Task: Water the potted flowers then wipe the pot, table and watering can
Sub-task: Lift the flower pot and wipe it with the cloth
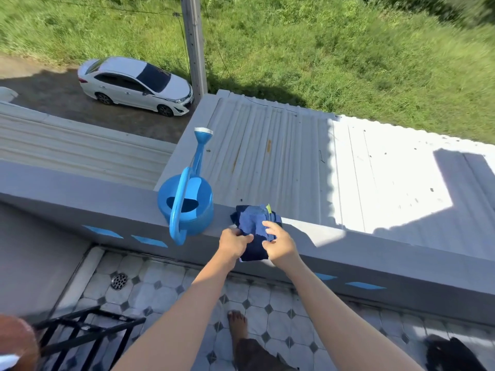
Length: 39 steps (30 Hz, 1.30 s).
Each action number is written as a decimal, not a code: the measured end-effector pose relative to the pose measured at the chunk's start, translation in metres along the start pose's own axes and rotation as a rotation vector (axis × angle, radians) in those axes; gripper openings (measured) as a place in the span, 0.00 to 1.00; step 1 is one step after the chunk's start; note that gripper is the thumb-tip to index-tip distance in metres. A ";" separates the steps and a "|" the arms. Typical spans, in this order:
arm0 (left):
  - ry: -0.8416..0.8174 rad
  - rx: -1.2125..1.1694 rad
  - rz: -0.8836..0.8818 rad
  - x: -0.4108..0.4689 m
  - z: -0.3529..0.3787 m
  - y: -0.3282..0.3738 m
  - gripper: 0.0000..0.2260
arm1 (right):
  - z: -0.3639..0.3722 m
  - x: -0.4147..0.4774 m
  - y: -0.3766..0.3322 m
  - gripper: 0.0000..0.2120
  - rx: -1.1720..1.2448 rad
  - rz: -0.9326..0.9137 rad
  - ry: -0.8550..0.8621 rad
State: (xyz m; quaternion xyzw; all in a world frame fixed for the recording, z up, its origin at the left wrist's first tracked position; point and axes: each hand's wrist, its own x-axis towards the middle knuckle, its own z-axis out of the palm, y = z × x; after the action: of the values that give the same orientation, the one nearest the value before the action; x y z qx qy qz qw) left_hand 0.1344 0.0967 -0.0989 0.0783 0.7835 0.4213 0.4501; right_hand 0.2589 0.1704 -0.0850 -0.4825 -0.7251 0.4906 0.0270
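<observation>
I stand barefoot on a balcony floor of pale tiles with dark diamond insets (267, 311), facing a grey concrete parapet wall (80, 202) with blue diamond marks on its inner face. Beyond it lie a corrugated white metal roof (267, 156), a stretch of green grass (348, 49) and a parked white car (135, 85). A light blue plastic watering can (187, 207) stands upright on top of the wall, its spout pointing away from me and its handle arching toward me. Just right of it, a folded dark blue cloth (254, 228) rests on the wall's top and hangs over the near edge. My left hand (234, 243) pinches the cloth's left edge, fingers closed on it. My right hand (280, 243) grips its right side, thumb and fingers pressed onto the fabric.
</observation>
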 end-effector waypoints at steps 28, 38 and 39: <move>0.767 -0.484 -0.125 -0.236 -0.303 -0.222 0.09 | 0.288 -0.181 -0.167 0.18 0.090 -0.142 -0.509; 0.906 -1.036 -0.365 -0.181 -0.368 -0.266 0.17 | 0.350 -0.166 -0.193 0.14 0.184 -0.027 -0.582; 0.916 -1.085 -0.382 -0.171 -0.374 -0.266 0.17 | 0.354 -0.160 -0.196 0.14 0.174 -0.025 -0.590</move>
State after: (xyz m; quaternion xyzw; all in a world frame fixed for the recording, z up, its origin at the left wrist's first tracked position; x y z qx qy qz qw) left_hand 0.0139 -0.3782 -0.0939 -0.4770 0.5744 0.6545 0.1188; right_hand 0.0311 -0.1991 -0.0544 -0.3063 -0.6627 0.6694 -0.1374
